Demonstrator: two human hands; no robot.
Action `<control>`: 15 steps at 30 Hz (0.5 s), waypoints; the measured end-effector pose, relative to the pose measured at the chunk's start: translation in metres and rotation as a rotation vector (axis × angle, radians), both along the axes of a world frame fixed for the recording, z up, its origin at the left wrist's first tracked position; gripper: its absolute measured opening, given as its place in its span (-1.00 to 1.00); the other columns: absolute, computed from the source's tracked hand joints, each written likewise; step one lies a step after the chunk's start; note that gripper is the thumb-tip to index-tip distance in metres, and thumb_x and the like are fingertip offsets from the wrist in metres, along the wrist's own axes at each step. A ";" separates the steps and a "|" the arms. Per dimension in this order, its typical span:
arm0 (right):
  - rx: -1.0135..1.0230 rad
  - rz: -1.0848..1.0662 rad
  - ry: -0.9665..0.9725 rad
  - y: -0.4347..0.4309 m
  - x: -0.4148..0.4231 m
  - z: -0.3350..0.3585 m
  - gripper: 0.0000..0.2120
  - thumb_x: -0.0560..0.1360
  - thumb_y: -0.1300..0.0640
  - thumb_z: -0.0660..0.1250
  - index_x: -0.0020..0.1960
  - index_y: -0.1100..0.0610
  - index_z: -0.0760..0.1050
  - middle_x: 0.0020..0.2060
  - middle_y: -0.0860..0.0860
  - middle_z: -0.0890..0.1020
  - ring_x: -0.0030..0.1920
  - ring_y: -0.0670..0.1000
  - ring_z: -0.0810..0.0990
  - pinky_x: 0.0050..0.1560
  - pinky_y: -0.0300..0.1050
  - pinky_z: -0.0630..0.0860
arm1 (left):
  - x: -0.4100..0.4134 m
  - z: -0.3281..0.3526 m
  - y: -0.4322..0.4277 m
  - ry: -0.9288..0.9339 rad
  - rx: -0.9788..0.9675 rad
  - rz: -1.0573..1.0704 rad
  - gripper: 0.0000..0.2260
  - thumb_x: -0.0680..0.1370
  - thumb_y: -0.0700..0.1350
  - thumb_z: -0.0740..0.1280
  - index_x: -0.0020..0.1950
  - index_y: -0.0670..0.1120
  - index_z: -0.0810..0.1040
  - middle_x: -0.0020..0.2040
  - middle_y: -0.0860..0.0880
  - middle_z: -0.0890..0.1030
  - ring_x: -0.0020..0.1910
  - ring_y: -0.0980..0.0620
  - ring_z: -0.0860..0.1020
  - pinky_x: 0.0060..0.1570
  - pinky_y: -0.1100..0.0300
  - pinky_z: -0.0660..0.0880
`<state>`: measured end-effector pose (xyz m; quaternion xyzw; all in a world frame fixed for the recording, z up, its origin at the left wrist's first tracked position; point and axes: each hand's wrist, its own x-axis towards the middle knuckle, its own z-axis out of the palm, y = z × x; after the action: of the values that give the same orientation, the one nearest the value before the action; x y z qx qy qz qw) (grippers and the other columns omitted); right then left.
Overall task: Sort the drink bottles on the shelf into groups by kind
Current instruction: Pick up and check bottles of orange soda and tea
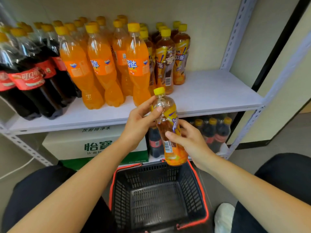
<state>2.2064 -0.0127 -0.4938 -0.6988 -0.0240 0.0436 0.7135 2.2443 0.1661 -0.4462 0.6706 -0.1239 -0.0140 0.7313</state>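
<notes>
On the shelf board (210, 91), orange bottles (104, 64) read "FANTA" and "芬达". At its left end, cola bottles (28, 78) read "可口可". Toward its right, a tea bottle (180, 58) reads "红茶". Under it, a white carton (94, 145) reads "饮用纯净水" and "怡寶". On the held bottle (175, 155) before it, the purple lettering is unreadable.

Dark trousers (286, 175), one white shoe (224, 215)

We record the cola bottles (28, 78) cut off at the left edge and the basket (190, 190) at the bottom edge.
</notes>
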 end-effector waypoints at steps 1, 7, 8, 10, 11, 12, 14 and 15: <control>0.006 -0.029 -0.002 0.001 -0.001 -0.002 -0.49 0.39 -0.04 0.56 0.31 -0.11 0.54 0.08 0.00 0.74 0.11 0.03 0.72 0.24 0.21 0.61 | 0.001 0.000 0.001 0.001 0.014 -0.036 -0.38 0.47 -0.03 0.47 0.53 -0.02 0.42 0.27 0.04 0.67 0.21 0.07 0.65 0.01 0.21 0.61; 0.189 -0.069 -0.007 0.007 0.000 -0.002 -0.52 0.42 0.07 0.56 0.28 0.06 0.49 0.15 0.05 0.70 0.18 0.12 0.69 0.26 0.28 0.58 | 0.003 -0.002 -0.006 -0.125 0.046 0.038 -0.42 0.50 -0.13 0.53 0.50 -0.02 0.46 0.26 -0.02 0.66 0.25 0.00 0.62 0.18 0.08 0.61; 0.237 -0.047 0.007 0.007 0.001 -0.001 -0.53 0.43 0.05 0.53 0.29 0.07 0.50 0.17 0.06 0.70 0.20 0.14 0.68 0.26 0.26 0.59 | 0.003 0.000 -0.007 -0.121 0.045 0.054 -0.46 0.51 -0.08 0.51 0.48 0.01 0.48 0.24 0.01 0.66 0.24 0.03 0.63 0.13 0.13 0.61; 0.348 0.027 0.053 0.005 0.002 0.001 -0.57 0.49 0.05 0.47 0.33 0.07 0.52 0.23 0.10 0.67 0.26 0.16 0.65 0.24 0.18 0.59 | 0.005 0.006 -0.005 -0.036 0.014 0.017 -0.52 0.55 0.06 0.41 0.46 0.03 0.50 0.21 0.08 0.68 0.19 0.11 0.64 0.04 0.21 0.59; 0.386 0.070 0.078 0.004 0.003 0.002 -0.60 0.53 0.05 0.42 0.35 0.08 0.53 0.26 0.12 0.66 0.27 0.15 0.64 0.23 0.14 0.60 | 0.008 0.009 -0.002 0.011 0.004 -0.013 -0.54 0.57 0.11 0.36 0.46 0.05 0.51 0.18 0.11 0.69 0.14 0.14 0.65 0.01 0.22 0.58; 0.413 0.108 0.102 0.002 0.004 0.003 -0.64 0.57 0.05 0.37 0.35 0.08 0.54 0.28 0.14 0.65 0.28 0.14 0.64 0.21 0.09 0.61 | 0.010 0.011 0.001 0.037 0.002 -0.031 -0.56 0.59 0.14 0.34 0.46 0.05 0.52 0.15 0.13 0.70 0.08 0.17 0.65 -0.01 0.23 0.57; 0.445 0.170 0.148 -0.002 0.005 0.004 -0.65 0.61 0.04 0.28 0.36 0.08 0.55 0.31 0.14 0.63 0.29 0.13 0.63 0.21 0.05 0.60 | 0.010 0.010 0.003 0.036 -0.001 -0.049 -0.54 0.57 0.10 0.35 0.47 0.04 0.50 0.19 0.09 0.69 0.07 0.16 0.66 -0.04 0.25 0.57; 0.450 0.192 0.162 -0.003 0.006 0.005 -0.64 0.62 0.04 0.25 0.39 0.09 0.53 0.33 0.14 0.62 0.31 0.12 0.61 0.23 0.05 0.59 | 0.009 0.008 0.003 0.026 -0.010 -0.062 -0.54 0.56 0.06 0.37 0.46 0.05 0.49 0.24 0.03 0.67 0.10 0.13 0.66 -0.03 0.25 0.58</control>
<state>2.2125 -0.0156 -0.4890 -0.5113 -0.0419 0.1605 0.8433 2.2529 0.1689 -0.4382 0.6624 -0.1354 -0.0449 0.7354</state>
